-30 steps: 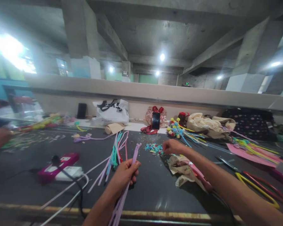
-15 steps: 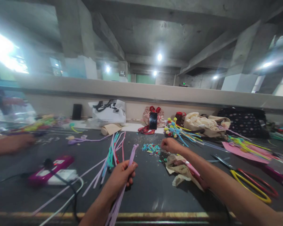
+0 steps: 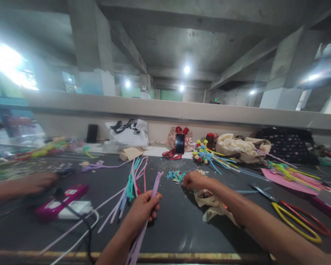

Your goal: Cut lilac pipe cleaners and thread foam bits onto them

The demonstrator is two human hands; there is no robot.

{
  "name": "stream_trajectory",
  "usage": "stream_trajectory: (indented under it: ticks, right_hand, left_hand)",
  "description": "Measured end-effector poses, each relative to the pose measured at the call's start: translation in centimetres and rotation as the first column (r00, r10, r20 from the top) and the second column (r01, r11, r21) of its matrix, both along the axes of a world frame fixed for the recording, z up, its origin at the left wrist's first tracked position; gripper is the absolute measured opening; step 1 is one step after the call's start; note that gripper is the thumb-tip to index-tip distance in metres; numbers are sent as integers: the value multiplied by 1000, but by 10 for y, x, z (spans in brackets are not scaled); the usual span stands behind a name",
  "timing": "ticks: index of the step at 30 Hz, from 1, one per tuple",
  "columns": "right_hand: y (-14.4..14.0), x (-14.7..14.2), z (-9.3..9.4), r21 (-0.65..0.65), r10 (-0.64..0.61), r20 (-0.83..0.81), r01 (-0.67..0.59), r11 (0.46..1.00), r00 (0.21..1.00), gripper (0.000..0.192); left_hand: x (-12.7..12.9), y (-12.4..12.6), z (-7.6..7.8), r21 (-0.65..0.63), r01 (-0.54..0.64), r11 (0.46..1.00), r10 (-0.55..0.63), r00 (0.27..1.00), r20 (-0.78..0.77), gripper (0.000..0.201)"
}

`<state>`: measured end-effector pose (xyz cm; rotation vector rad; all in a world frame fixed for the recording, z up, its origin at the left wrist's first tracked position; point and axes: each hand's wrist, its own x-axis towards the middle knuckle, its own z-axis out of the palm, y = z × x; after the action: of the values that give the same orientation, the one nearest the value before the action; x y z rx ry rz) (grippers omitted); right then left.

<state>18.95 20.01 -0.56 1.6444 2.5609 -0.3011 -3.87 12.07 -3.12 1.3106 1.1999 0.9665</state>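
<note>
My left hand (image 3: 143,209) is closed around a bundle of light purple pipe cleaners (image 3: 157,183), whose tips stick up above the thumb and whose long ends hang below the wrist. At the right edge of a small pile of blue, red and yellow bits (image 3: 175,176), my right hand (image 3: 198,181) has its fingers curled down and pressed together. What they hold, if anything, is hidden. A crumpled beige cloth (image 3: 209,206) lies partly under my right forearm. Left of my left hand are loose teal, purple and pink pipe cleaners (image 3: 131,184).
Yellow-and-red-handled scissors (image 3: 296,219) lie at the right. A purple power strip (image 3: 62,202) with a white plug and cables sits at the left, near another person's blurred hand (image 3: 41,181). Along the back stand a phone (image 3: 179,143), a white bag (image 3: 128,134) and pipe-cleaner flowers (image 3: 205,154).
My right hand has moved slightly left and down, closer to the pile of bits. My left hand keeps its grip. The other person's hand has moved right.
</note>
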Motion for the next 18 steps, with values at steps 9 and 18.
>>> stream_trajectory:
  ticks: [9, 18]
  right_hand:
    - [31, -15, -1, 80, -335, -93, 342, 936, 938, 28]
    - [42, -68, -7, 49, -241, -99, 247, 968, 965, 26]
  left_hand:
    - [0, 1, -2, 12, 11, 1000, -11, 1000, -5, 23]
    - [-2, 2, -4, 35, 22, 999, -21, 1000, -15, 21]
